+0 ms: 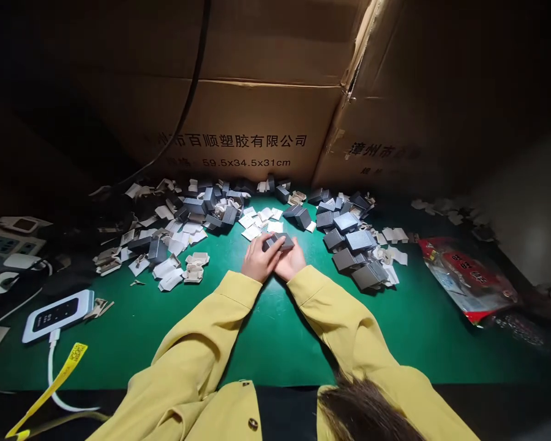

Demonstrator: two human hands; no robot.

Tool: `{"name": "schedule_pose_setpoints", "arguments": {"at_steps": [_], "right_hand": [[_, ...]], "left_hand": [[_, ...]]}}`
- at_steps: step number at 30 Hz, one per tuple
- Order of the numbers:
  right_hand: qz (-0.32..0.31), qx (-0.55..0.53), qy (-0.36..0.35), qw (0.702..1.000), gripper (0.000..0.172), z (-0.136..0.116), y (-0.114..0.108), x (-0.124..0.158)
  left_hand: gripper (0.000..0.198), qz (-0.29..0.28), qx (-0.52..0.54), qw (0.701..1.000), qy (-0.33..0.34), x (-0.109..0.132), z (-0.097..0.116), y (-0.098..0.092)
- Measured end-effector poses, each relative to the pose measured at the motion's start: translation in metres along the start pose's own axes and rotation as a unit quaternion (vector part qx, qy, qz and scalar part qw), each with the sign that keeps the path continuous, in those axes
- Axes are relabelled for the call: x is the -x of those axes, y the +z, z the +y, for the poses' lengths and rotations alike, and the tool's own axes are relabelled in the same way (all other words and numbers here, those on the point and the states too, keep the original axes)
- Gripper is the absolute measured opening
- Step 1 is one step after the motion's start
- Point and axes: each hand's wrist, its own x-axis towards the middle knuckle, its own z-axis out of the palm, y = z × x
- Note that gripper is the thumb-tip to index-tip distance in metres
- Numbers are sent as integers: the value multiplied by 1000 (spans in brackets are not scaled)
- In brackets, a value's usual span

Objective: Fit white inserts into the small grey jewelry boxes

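Observation:
Both of my hands meet over the middle of the green table, closed around one small dark grey box (282, 241). My left hand (258, 260) grips its left side with the fingers reaching over it. Against the right side and underneath lies my right hand (292, 260). Just beyond the hands are several small white paper pieces (261, 219). More dark grey boxes lie in a heap to the right (360, 240) and another to the left (195, 207), mixed with folded white and grey card pieces (196, 267).
Large cardboard cartons (257, 113) stand along the back. On the left are a white device (59, 315) with a cable and a power strip (2, 245). A red and clear plastic bag (468, 275) lies at the right. A black cable (195, 79) hangs before the cartons.

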Motion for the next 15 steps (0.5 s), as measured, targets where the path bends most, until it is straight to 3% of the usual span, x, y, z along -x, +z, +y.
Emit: {"name": "schedule_pose_setpoints", "arguments": {"at_steps": [4,6,8,10,11,13,15], "right_hand": [[28,37,-34,998,65,3,2,-2],[60,91,-70,992,52,5,1,-4],[112,177,-118,971,32,4,-3,-5],[165,250,-164,940,24,0,-11,-6],[182,271,-179,928,27,-3,-17,-6],[191,318,-192,908,29,-10,-31,-7],[170,428,-210,862,29,-15,-44,-10]], "left_hand": [[32,46,-4,999,-2,0,1,3],[37,104,31,993,-39,-2,-2,1],[44,199,95,969,-109,-7,-8,-4],[45,267,209,915,-217,-13,-16,-12],[43,275,285,874,-282,-17,-20,-16],[37,250,436,770,-393,-23,-26,-23],[41,213,541,680,-447,-27,-29,-27]]}}
